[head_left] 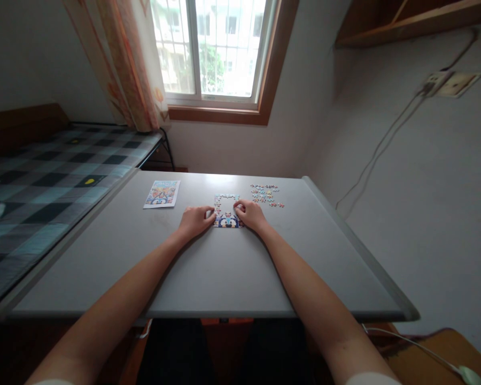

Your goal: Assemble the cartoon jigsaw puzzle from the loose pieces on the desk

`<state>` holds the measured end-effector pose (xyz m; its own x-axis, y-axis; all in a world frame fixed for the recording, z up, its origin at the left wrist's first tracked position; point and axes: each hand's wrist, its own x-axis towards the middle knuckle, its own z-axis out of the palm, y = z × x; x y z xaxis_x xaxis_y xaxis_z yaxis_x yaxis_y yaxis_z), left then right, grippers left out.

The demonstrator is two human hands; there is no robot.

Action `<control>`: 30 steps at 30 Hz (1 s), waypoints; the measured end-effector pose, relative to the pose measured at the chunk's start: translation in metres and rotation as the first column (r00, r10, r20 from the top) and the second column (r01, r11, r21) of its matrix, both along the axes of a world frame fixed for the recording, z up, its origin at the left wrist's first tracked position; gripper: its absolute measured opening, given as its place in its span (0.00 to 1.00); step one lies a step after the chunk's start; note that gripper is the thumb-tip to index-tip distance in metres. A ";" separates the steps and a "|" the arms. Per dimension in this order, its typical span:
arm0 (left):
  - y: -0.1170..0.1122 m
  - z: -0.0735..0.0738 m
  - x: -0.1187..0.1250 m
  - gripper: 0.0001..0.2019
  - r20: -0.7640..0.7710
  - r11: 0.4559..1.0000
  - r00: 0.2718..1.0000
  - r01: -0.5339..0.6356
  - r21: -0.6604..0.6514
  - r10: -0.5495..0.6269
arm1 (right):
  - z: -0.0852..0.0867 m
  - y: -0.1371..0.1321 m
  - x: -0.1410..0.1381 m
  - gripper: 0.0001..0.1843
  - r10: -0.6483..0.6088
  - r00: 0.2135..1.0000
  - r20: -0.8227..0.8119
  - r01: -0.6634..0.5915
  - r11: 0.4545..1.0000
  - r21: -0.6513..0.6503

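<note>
A partly assembled jigsaw puzzle [227, 222] lies flat on the grey table [224, 272]. Its outer frame and a dark blue bottom band with a cartoon face are joined, and grey tabletop shows through the middle. My left hand [195, 221] rests at the puzzle's left edge, thumb and forefinger closed against it. On the right side of the frame, my right hand [250, 214] has its fingertips pinched together over the border; what is between them is too small to make out. Several loose puzzle pieces [263, 193] are spread beyond my right hand.
A printed picture sheet [162, 194] lies at the table's left. Beyond that side stands a bed with a checked mattress [104, 155]. A window [212, 53] faces the table. Cables [379, 144] hang from a wall socket [452, 84] at the right, below a wooden shelf [417, 27].
</note>
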<state>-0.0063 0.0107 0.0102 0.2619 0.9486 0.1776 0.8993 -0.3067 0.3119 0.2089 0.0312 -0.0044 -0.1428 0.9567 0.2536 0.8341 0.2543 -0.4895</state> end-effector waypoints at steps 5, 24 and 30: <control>0.001 -0.002 0.000 0.19 -0.007 1.000 1.000 0.001 0.010 -0.001 | 0.002 -0.001 -0.001 0.11 -0.005 1.000 0.005 0.005 1.000 -0.013; 0.000 -0.001 0.000 0.19 -0.002 1.000 1.000 -0.005 0.000 0.005 | 0.003 -0.002 -0.001 0.11 -0.002 1.000 -0.003 0.002 1.000 -0.013; 0.002 -0.003 -0.001 0.19 -0.004 1.000 1.000 0.002 0.009 -0.002 | 0.002 -0.002 -0.001 0.11 -0.007 1.000 0.004 0.007 1.000 -0.008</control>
